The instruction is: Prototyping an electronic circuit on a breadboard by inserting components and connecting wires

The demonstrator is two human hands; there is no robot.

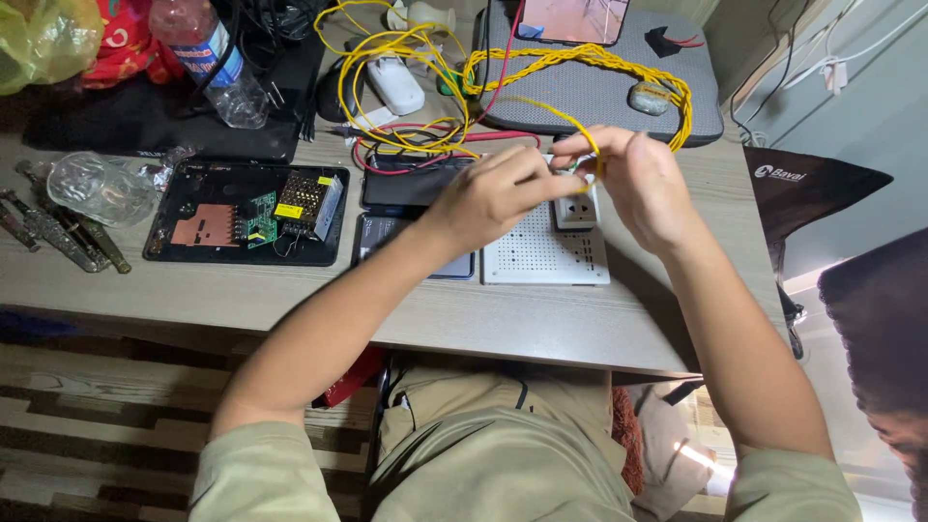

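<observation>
My left hand and my right hand meet above the desk, fingertips pinched together on the end of a yellow wire. The wire runs back into a tangled yellow coil at the far side of the desk. Directly under my hands sits a white wall socket on top of a white perforated box. A small green bit shows between my fingertips; I cannot tell what it is.
A black tray with a green circuit board and a metal power module lies at left. Dark phones sit beside the white box. A plastic bottle, a crumpled clear bottle, a grey pad and red wires lie around.
</observation>
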